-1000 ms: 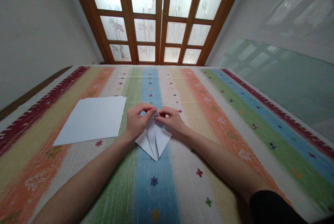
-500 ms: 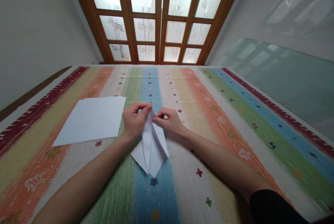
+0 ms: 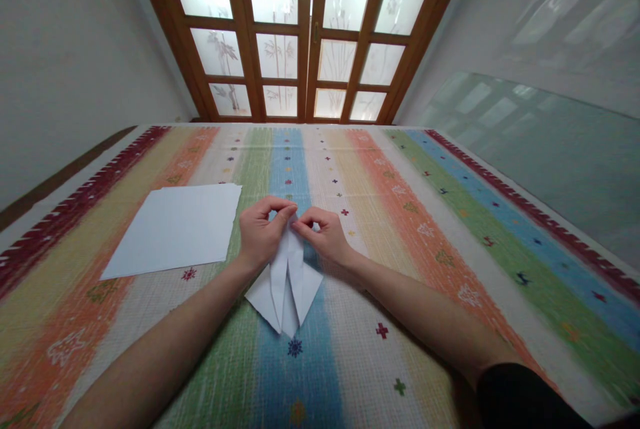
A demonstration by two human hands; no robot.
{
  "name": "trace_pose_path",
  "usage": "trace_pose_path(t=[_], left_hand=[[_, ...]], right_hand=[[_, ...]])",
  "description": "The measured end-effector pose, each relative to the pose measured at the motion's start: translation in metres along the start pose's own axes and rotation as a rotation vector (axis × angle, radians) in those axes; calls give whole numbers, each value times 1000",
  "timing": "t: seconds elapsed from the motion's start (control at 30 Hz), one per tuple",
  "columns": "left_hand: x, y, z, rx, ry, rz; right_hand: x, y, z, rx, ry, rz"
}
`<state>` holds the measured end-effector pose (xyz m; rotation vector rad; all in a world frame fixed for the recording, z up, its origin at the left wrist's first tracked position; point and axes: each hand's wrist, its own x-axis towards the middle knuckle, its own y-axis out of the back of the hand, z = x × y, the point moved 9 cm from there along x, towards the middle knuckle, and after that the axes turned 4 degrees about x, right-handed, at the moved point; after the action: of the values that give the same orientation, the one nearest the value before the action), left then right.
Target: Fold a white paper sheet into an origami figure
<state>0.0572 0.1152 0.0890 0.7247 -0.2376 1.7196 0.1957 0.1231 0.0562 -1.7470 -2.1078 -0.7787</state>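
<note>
Striped tablecloth (image 3: 395, 216) spans the view; blank paper (image 3: 175, 232) lies on it, left. Folded paper (image 3: 295, 266) sits centrally, far tip held in narrow thumb-and-finger pinches by left hand (image 3: 261, 232) and right hand (image 3: 327, 237). Step looks like shaping that tip; next move likely calls for even fingertip pressure.

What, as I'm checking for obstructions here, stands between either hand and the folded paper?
Nothing visible: the left hand and right hand both pinch the folded paper near its far end. The flat white paper lies off to the left, out of the way.
</note>
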Motion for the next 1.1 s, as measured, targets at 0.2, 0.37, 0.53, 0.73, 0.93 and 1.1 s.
trace_pose_path(t=[0.2, 0.37, 0.53, 0.73, 0.93, 1.1], left_hand=[[2, 6, 4, 6, -38, 37], [4, 10, 7, 18, -68, 57], [6, 20, 9, 38, -90, 124], [6, 23, 5, 60, -22, 146], [21, 12, -8, -248, 42, -113], [14, -16, -11, -205, 79, -655]], right_hand=[[-7, -3, 4, -5, -37, 2], [-10, -6, 6, -10, -73, -18], [-12, -9, 11, -45, -107, -39], [-11, -7, 16, -27, -141, -43], [-4, -6, 33, 134, -261, -126], [-5, -18, 43, 385, -382, -329]])
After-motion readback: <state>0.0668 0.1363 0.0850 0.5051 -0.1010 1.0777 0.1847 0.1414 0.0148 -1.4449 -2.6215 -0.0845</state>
